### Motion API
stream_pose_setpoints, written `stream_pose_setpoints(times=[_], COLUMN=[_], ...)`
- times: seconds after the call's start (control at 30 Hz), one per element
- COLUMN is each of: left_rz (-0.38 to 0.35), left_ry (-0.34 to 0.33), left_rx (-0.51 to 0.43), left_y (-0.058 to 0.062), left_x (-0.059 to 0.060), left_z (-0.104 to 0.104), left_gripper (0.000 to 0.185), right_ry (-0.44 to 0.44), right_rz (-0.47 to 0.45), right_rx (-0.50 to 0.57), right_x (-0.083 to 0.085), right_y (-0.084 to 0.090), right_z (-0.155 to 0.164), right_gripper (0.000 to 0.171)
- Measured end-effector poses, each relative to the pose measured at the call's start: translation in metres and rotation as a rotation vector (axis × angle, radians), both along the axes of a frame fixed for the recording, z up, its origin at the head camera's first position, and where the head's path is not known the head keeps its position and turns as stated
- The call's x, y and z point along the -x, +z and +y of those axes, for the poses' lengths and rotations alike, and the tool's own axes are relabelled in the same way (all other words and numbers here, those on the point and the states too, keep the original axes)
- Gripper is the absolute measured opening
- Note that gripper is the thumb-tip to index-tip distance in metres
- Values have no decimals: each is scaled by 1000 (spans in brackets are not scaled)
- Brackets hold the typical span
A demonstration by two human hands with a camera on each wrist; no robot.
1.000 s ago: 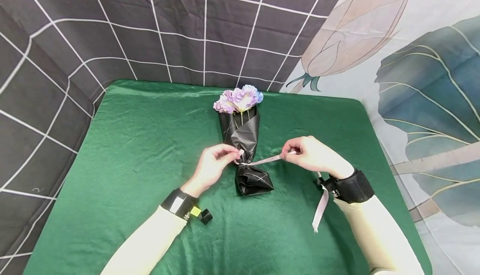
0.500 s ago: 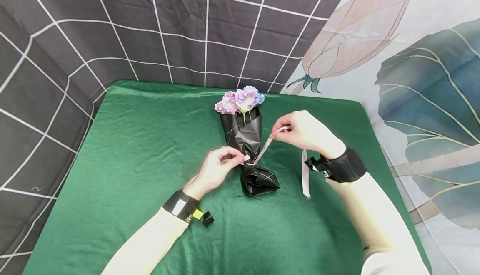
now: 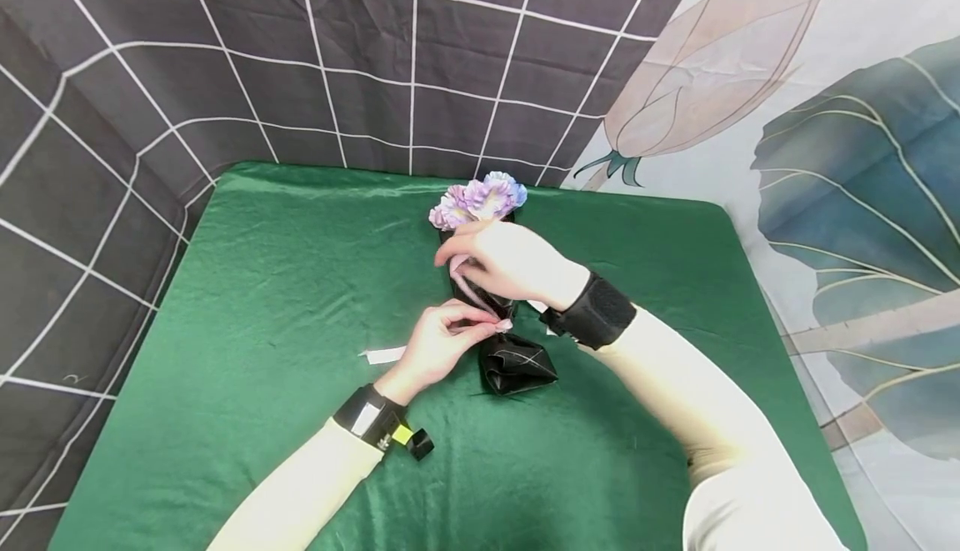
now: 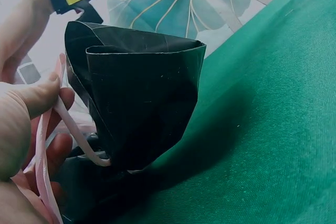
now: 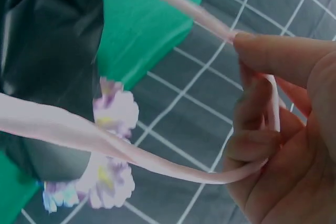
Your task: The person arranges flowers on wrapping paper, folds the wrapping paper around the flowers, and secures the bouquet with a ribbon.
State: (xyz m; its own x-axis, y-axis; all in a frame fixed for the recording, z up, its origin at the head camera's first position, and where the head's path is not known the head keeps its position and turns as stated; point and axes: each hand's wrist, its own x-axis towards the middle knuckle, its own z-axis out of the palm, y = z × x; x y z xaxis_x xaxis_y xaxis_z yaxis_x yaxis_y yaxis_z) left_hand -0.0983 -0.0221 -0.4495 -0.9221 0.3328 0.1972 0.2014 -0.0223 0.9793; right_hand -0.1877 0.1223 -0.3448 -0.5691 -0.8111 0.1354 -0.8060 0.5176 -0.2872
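Observation:
A bouquet of pale purple and blue flowers (image 3: pixel 487 197) in black wrapping paper (image 3: pixel 519 365) lies on the green cloth. Pink ribbon (image 4: pixel 79 135) circles its gathered waist. My left hand (image 3: pixel 438 343) pinches one part of the ribbon between thumb and forefinger beside the waist; a loose tail hangs past that wrist. Above the wrapping, my right hand (image 3: pixel 510 259) holds the other length of ribbon (image 5: pixel 194 11) between thumb and curled fingers, and it covers much of the paper in the head view. In the left wrist view the folded paper bottom (image 4: pixel 142 87) stands out.
The green cloth (image 3: pixel 300 267) covers the table on both sides of the bouquet. Behind it hangs a dark curtain with white grid lines (image 3: pixel 360 59). A printed leaf backdrop (image 3: pixel 862 201) hangs at the right.
My right hand has swung from the right, up and then left across the bouquet, carrying its ribbon length. My left hand has shifted slightly right, still pinching the ribbon.

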Motion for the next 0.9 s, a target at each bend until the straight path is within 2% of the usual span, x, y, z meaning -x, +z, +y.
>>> stream_pose_setpoints(times=[0.17, 0.3, 0.37, 0.5, 0.67, 0.8, 0.9], left_rz=[17, 12, 18, 8, -19, -30, -25], left_ry=[6, 21, 44, 75, 89, 95, 99], left_rx=[9, 3, 3, -3, -22, -47, -56], left_y=[-1, -2, -3, -4, -6, -7, -8], left_x=[0, -1, -1, -1, -1, -1, -1], left_z=[1, 2, 2, 3, 4, 4, 4], left_gripper=[12, 12, 11, 10, 11, 12, 13], right_ry=[110, 111, 73, -82, -308, -372, -387], right_rz=[-4, 26, 25, 4, -99, -193, -223], right_rx=[12, 64, 109, 137, 39, -54, -71], right_x=[-4, -9, -12, -25, -43, -53, -57], right_y=[-8, -6, -4, -3, -10, -20, -28], right_z=[-12, -8, -1, 19, 44, 53, 54], right_gripper=[27, 26, 25, 22, 28, 27, 20])
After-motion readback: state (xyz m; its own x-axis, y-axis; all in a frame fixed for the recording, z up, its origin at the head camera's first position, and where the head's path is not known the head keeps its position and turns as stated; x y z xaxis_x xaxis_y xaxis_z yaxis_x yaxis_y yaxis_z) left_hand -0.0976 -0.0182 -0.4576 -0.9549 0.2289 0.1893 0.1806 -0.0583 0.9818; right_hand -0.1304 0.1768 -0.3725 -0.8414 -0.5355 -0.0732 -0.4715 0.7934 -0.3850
